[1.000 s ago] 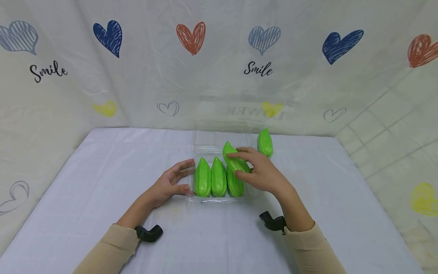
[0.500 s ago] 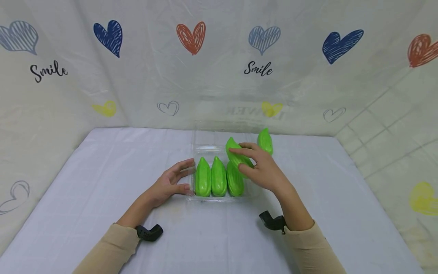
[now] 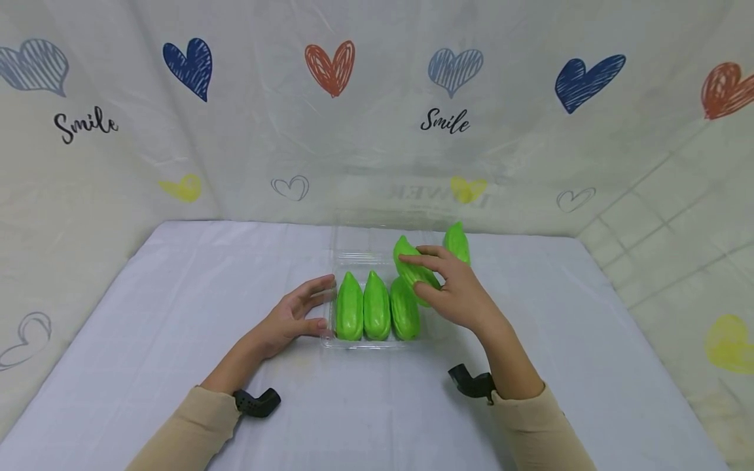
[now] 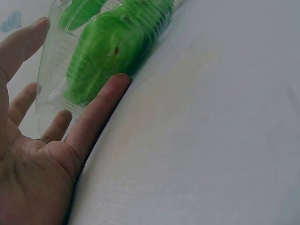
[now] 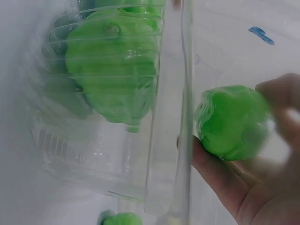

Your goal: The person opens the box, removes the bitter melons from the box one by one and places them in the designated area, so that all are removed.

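Observation:
A clear plastic clamshell box (image 3: 371, 345) lies open at the table's centre. Three glossy green gourds (image 3: 350, 307), each with a pointed tip, lie side by side in it. My left hand (image 3: 294, 318) rests against the box's left wall with fingers spread and extended, as the left wrist view confirms. Over the box's right part, my right hand (image 3: 456, 291) pinches another green gourd (image 3: 406, 269) between thumb and fingers. In the right wrist view this gourd (image 5: 234, 123) appears end-on, above the box rim. Behind my right hand, one more gourd (image 3: 456, 242) lies on the table, partly hidden.
The clear lid (image 3: 377, 241) is folded back towards the rear wall. White cloth covers the table (image 3: 177, 288). A curtain (image 3: 247, 131) with printed hearts hangs at the back and sides. A black camera is strapped on each wrist.
My right hand has moved the gripped gourd slightly to the right and up, uncovering more of the rightmost gourd in the box. My left hand has stayed still.

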